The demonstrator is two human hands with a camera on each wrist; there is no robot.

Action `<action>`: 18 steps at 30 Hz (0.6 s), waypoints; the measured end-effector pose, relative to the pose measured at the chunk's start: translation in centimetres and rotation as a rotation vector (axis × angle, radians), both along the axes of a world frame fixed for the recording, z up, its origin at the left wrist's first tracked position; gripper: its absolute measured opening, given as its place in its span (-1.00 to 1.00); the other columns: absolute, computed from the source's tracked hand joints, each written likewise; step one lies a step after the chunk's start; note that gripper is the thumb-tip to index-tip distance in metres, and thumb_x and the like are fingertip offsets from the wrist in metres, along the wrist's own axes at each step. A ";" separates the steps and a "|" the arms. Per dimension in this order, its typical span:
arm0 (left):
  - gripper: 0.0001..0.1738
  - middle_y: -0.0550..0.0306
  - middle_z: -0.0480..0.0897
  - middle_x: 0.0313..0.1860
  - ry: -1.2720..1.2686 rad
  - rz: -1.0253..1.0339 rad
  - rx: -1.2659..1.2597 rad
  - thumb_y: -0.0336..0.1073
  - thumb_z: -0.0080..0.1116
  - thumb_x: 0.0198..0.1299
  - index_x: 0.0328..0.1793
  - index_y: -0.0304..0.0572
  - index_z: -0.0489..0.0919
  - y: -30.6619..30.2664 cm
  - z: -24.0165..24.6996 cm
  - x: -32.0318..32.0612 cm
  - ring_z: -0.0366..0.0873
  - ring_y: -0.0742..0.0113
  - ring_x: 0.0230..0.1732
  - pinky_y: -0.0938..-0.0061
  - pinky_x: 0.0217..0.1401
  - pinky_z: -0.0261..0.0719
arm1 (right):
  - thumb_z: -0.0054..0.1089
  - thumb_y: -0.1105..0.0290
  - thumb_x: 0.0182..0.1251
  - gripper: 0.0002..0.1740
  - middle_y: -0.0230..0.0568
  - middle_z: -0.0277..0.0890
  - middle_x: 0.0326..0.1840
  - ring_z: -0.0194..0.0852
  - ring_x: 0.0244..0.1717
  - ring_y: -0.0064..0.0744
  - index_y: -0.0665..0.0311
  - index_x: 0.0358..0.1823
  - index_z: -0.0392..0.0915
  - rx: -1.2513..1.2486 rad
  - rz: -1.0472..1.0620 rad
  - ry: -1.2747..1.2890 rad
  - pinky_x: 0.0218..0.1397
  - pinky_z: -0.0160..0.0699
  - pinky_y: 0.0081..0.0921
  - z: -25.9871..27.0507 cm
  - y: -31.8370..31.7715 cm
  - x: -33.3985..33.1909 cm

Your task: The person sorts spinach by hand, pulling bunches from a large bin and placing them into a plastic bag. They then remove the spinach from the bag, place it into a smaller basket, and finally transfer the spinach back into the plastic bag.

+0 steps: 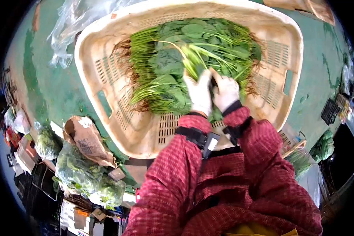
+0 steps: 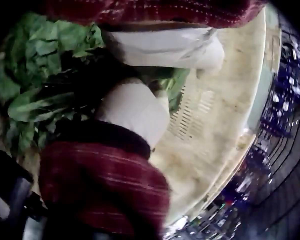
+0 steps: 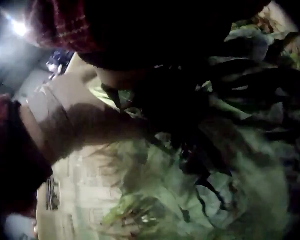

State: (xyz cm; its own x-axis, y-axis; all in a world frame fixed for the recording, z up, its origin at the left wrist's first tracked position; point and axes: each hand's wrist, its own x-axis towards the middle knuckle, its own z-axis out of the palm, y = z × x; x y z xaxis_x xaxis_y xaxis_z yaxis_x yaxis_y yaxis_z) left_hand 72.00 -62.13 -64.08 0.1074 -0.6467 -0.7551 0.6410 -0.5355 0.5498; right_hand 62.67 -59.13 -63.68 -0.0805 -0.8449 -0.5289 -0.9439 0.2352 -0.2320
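Note:
Over a basket of leafy greens, both white-gloved hands come together on a small bunch of leafy greens (image 1: 193, 59). My left hand (image 1: 199, 92) grips its pale stems, and one long thin root sticks out to the left. Close beside it, my right hand (image 1: 227, 92) holds the leafy part with thumb and fingers bent; a dark bit of leaf shows between the hands. Beneath them lie many more leafy greens (image 1: 171, 59), stacked with brown roots to the left and right and leaves in the middle. Both wrist views are dark, and much of the grip is hidden there.
A wide cream plastic basket (image 1: 124, 143) with slotted sides surrounds the greens. Clear plastic sheeting (image 1: 61, 47) lies at upper left. At lower left are a torn brown paper bag (image 1: 88, 139) and bagged vegetables (image 1: 75, 167). The floor (image 1: 39, 86) is green.

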 end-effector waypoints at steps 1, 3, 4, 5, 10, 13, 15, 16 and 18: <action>-0.16 0.01 0.40 0.22 -0.058 -0.041 -0.018 -0.42 0.29 0.11 0.46 -0.29 0.07 0.9 0.7 -0.3 0.38 0.26 0.15 0.43 0.24 0.37 | 0.11 0.36 -0.05 -0.26 -0.12 0.49 -0.04 0.40 0.08 -0.08 0.14 0.33 0.31 0.001 0.055 -0.021 0.30 0.20 -0.12 1.2 0.5 -0.2; -0.19 0.04 0.44 0.16 -0.055 -0.022 0.054 -0.41 0.33 0.11 0.44 -0.29 0.14 1.5 2.7 0.3 0.42 0.33 0.09 0.48 0.16 0.42 | 0.08 0.40 -0.10 -0.36 -0.19 0.43 0.03 0.31 0.17 -0.14 0.17 0.18 0.41 -0.067 0.195 -0.085 0.39 0.06 -0.10 4.0 1.0 -1.1; -0.23 0.07 0.48 0.11 0.002 0.039 0.149 -0.41 0.36 0.09 0.40 -0.29 0.22 1.7 4.1 1.0 0.45 0.36 0.05 0.50 0.11 0.45 | 0.07 0.40 -0.12 -0.35 -0.18 0.42 0.03 0.30 0.18 -0.15 0.18 0.17 0.41 -0.126 0.319 -0.082 0.41 0.04 -0.07 4.8 1.2 -0.9; -0.46 0.13 0.55 0.00 0.080 0.004 0.205 -0.34 0.35 0.12 0.22 -0.29 0.45 3.1 3.5 2.6 0.48 0.42 -0.02 0.51 0.02 0.48 | 0.07 0.37 -0.11 -0.36 -0.18 0.42 0.04 0.31 0.17 -0.14 0.19 0.16 0.42 -0.098 0.410 -0.172 0.41 0.06 -0.06 5.8 1.1 -0.8; -0.70 0.15 0.60 -0.19 0.124 0.301 0.378 -0.13 0.19 0.18 -0.12 -0.20 0.60 7.4 7.1 9.9 0.51 0.27 -0.13 0.36 0.04 0.45 | 0.13 0.33 0.01 -0.35 -0.11 0.50 0.04 0.39 0.13 -0.15 0.18 0.25 0.41 0.048 0.527 -0.567 0.26 0.32 -0.15 8.2 -3.6 4.6; -0.64 0.10 0.59 -0.09 0.239 0.358 0.494 -0.07 0.20 0.17 -0.08 -0.20 0.58 12.2 6.6 14.0 0.49 0.18 0.00 0.25 0.18 0.41 | 0.12 0.39 0.02 -0.29 -0.09 0.51 0.01 0.43 0.09 -0.15 0.15 0.34 0.32 0.227 0.429 -0.500 0.21 0.33 -0.13 4.4 -8.7 12.5; -0.59 0.11 0.62 -0.08 0.262 0.357 0.463 -0.06 0.22 0.17 0.00 -0.18 0.55 10.0 9.8 14.4 0.53 0.18 -0.02 0.25 0.19 0.46 | 0.09 0.45 0.07 -0.26 -0.10 0.51 -0.07 0.48 0.00 -0.15 0.13 0.40 0.25 -0.016 0.494 -0.315 0.15 0.28 0.02 -3.6 -6.7 17.1; -0.57 0.12 0.62 -0.06 0.289 0.386 0.488 -0.06 0.24 0.17 0.04 -0.17 0.54 10.3 9.5 14.9 0.54 0.18 -0.03 0.26 0.17 0.49 | 0.05 0.46 0.11 -0.30 -0.13 0.52 -0.09 0.49 -0.02 -0.16 0.12 0.39 0.26 -0.033 0.526 -0.187 0.12 0.25 0.03 -7.2 -5.7 18.3; -0.55 0.11 0.60 0.03 0.229 0.378 0.570 -0.06 0.28 0.17 0.07 -0.16 0.54 13.3 6.4 16.7 0.56 0.20 -0.02 0.30 0.13 0.55 | -0.01 0.47 0.20 -0.40 -0.18 0.54 -0.11 0.50 -0.05 -0.20 0.10 0.35 0.32 0.090 0.557 0.004 0.07 0.20 0.01 -12.4 -4.2 20.1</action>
